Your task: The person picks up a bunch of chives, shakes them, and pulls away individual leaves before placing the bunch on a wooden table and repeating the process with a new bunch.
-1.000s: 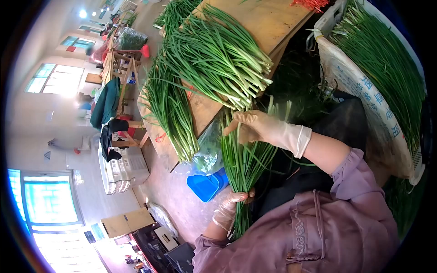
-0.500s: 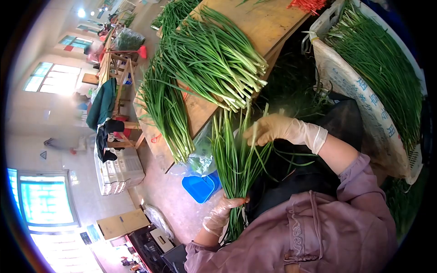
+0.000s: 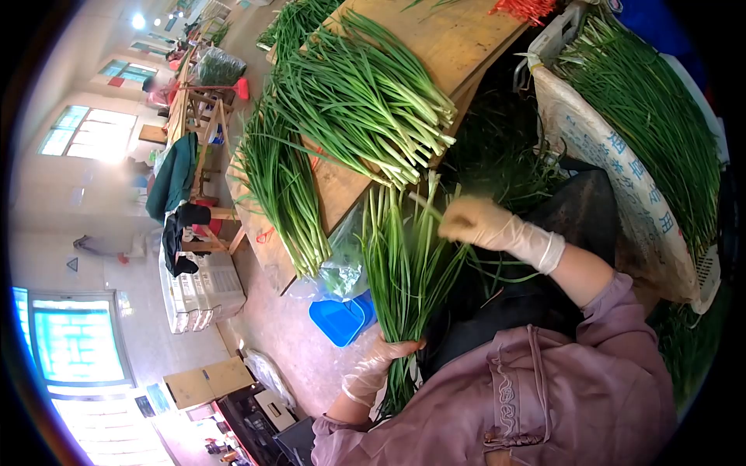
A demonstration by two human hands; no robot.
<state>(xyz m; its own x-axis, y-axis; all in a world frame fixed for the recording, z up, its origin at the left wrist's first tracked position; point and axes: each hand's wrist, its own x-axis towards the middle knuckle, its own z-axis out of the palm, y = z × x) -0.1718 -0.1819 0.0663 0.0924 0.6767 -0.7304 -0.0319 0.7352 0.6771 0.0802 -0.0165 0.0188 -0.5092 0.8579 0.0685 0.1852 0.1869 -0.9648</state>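
Head view: a bunch (image 3: 404, 272) of long green leaves sits in front of the wearer, just off the near edge of the tabletop (image 3: 474, 46), its pale ends fanned out towards that edge. The left hand (image 3: 381, 361), gloved, is wrapped tightly round the leafy part, so the leaves are gathered to a narrow waist there and trail out below the fist. The right hand (image 3: 478, 225), also gloved, is beside the pale ends with its fingers drawn together, seemingly pinching a pale stem (image 3: 426, 206); blur hides exactly how the tips meet it.

By the look of the pose, the step in hand is picking over the bunch a stem at a time: one hand acts as clamp, the other as picker. The next move calls for a light pinch and a straight pull along the stem, so that neighbouring leaves do not snag, while the left hand needs enough squeeze to hold the rest without bruising it. A leaf crossing behind the right wrist looks likely to tangle.

On the tabletop lie a large pile (image 3: 365, 101) with its pale ends lined up at the edge and a slimmer pile (image 3: 287, 186) beside it. More greens (image 3: 637, 116) fill the basket (image 3: 706, 279) at the right.
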